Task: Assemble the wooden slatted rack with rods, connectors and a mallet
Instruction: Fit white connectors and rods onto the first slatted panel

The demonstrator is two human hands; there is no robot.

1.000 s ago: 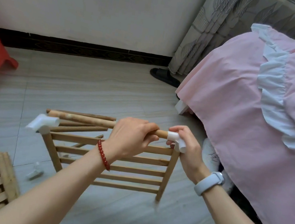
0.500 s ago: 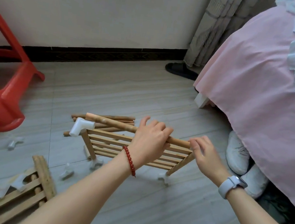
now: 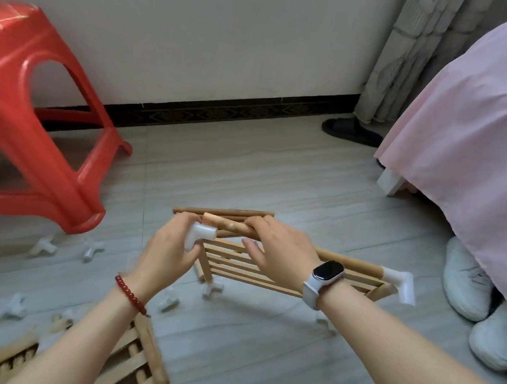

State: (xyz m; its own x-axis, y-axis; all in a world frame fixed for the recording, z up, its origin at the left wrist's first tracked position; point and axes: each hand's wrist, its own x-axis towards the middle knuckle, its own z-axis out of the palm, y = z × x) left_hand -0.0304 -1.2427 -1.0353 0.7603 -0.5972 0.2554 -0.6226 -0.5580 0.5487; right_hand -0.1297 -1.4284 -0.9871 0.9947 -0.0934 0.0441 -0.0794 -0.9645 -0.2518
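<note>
Wooden slatted rack panel stands on edge on the grey tiled floor, mid-frame, between the red plastic stool and the pink-skirted bed. Round wooden rod runs along its top edge; the rod's far-right end is already seated in a white plastic corner connector. Left hand pinches a second white plastic elbow connector at the rod's free left end, fingers curled round it. Right hand grips the rod from above just beside that connector, fingers wrapped over. Step in hand looks like fitting this connector onto the rod end and the panel's left post; whether the rod tip is already in the socket I cannot tell, the hands cover the joint. To do it well: line the socket up square with the rod axis, hold the rod steady with the right hand, push straight rather than twisting at an angle, and keep the downward leg of the connector aimed at the post. The panel probably tips easily, so press down lightly. Spare white connectors lie scattered on the floor nearby, loose wooden rods behind the panel, another slatted wooden panel lies flat at lower left. No mallet in view.
</note>
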